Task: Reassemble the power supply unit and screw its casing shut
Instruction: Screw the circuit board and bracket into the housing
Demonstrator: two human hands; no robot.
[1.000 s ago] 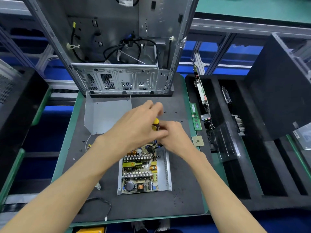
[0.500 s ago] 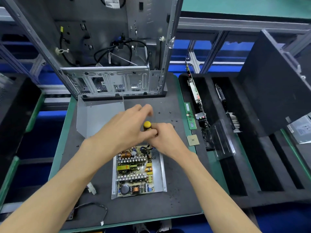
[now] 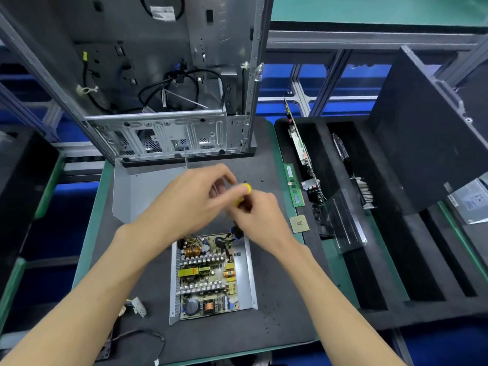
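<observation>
Right hand [image 3: 260, 215] is gripping the yellow-capped screwdriver [image 3: 244, 192] over the open power supply [image 3: 211, 276], left hand [image 3: 195, 204] loosely curled beside, grasp unclear; upright driving is advisable.

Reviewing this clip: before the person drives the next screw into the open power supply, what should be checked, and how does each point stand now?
1. Screwdriver held: ok; the right hand grips its yellow handle.
2. Left hand steadying the tool: cannot tell; motion blur.
3. Tip seated on a screw: cannot tell; hidden under the hands.
4. Circuit board sitting in the power supply tray: ok.
5. Grey metal cover fitted: not ok; it lies apart, behind the tray.
6. Spare screws nearby: ok; small dark ones lie on the mat.
</observation>
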